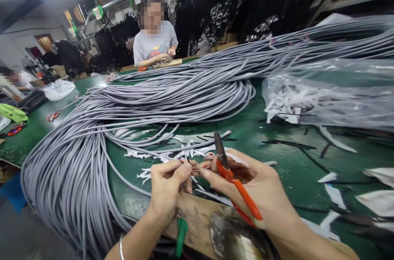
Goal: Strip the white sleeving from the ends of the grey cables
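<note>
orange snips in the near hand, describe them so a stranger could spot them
On the green table, by its near edge, the right hand holds the snips. Their dark blades point up, unlike the orange scissors lying flat far left.

Both forearms are bare, with no sleeves in sight. A thin silver bangle [121,247] circles the left wrist. The left hand [168,188] and right hand [261,190] wear no gloves.

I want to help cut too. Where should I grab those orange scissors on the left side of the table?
Probably by the orange loops of the scissors, coming from above. They lie flat on the green table beside the grey cables, and the loops are the widest, blunt part. Which way the blades point is too small to tell, so check first.
</note>
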Action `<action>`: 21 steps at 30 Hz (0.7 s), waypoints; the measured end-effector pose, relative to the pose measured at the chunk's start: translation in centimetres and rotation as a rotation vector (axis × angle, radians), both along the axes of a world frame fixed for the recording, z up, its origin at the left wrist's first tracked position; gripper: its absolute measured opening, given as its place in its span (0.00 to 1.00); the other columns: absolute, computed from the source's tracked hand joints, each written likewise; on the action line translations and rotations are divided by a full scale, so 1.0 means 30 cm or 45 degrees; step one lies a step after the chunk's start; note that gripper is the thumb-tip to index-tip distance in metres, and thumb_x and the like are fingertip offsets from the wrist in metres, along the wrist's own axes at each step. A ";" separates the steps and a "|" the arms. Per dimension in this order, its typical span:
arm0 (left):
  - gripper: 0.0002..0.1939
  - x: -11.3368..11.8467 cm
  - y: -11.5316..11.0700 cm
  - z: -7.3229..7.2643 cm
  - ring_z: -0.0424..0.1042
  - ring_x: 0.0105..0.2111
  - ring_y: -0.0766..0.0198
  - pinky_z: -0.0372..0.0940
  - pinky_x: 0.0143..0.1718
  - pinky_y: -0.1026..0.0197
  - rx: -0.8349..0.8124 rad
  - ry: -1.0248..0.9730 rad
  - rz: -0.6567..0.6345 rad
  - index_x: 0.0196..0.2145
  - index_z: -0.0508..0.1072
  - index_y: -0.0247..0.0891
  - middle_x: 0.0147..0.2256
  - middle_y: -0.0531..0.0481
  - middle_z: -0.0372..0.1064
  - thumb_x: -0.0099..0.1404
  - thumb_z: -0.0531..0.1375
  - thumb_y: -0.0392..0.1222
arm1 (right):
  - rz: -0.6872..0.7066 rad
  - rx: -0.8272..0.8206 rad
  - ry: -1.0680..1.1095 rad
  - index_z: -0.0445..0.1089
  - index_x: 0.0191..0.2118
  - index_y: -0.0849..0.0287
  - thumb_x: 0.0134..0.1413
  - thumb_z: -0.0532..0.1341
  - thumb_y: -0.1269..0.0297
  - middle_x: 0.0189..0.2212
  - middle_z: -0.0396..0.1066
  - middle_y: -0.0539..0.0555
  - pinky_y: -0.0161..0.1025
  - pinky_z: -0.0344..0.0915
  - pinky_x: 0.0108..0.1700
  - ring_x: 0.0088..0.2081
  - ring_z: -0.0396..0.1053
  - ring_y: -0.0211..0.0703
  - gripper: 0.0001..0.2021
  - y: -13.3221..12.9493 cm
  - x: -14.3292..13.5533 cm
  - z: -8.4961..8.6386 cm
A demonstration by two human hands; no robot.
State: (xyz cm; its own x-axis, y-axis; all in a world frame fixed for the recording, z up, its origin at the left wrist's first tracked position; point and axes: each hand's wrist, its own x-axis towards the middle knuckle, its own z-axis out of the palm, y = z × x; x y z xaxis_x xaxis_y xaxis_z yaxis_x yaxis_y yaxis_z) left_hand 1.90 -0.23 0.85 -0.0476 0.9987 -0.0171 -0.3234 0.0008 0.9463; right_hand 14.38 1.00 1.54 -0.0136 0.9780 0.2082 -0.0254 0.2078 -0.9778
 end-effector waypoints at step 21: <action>0.09 -0.034 -0.031 -0.052 0.66 0.29 0.65 0.61 0.32 0.64 0.884 0.675 0.490 0.26 0.69 0.38 0.25 0.52 0.67 0.59 0.55 0.28 | 0.027 0.747 -0.949 0.60 0.27 0.55 0.53 0.53 0.65 0.22 0.68 0.50 0.32 0.62 0.24 0.22 0.65 0.38 0.06 0.006 0.039 0.001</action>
State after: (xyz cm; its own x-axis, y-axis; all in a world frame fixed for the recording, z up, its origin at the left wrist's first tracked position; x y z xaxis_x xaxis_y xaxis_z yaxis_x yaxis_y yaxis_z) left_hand 0.87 -1.16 -0.70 -0.2061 0.6918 0.6921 0.2871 -0.6334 0.7186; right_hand 15.54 1.18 1.59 -0.3578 0.7183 0.5967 0.5541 0.6776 -0.4835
